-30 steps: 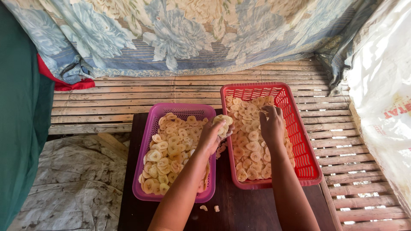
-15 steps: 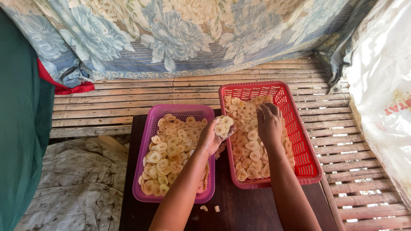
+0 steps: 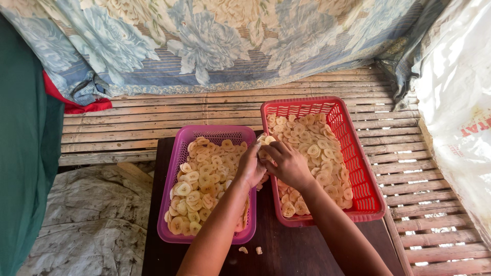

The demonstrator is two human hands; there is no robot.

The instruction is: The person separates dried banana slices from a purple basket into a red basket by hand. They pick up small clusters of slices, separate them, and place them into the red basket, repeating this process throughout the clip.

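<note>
A purple basket (image 3: 174, 168) and a red basket (image 3: 365, 168) stand side by side on a dark wooden table (image 3: 286, 250), both filled with pale round banana slices (image 3: 202, 179). My left hand (image 3: 250, 166) is raised over the gap between the baskets and holds a small stack of slices (image 3: 266, 140). My right hand (image 3: 287, 162) meets it from the right, over the red basket's left rim, with its fingers on the same stack.
Two loose slices (image 3: 250, 250) lie on the table's front edge. A slatted bamboo platform (image 3: 128, 128) runs behind and to the right. A flowered cloth (image 3: 204, 46) hangs at the back, a white sack (image 3: 460, 112) on the right, a grey tarp (image 3: 87, 220) below left.
My right hand has left the slices in the red basket and moved left to join my left hand on the stack. The left hand has barely moved.
</note>
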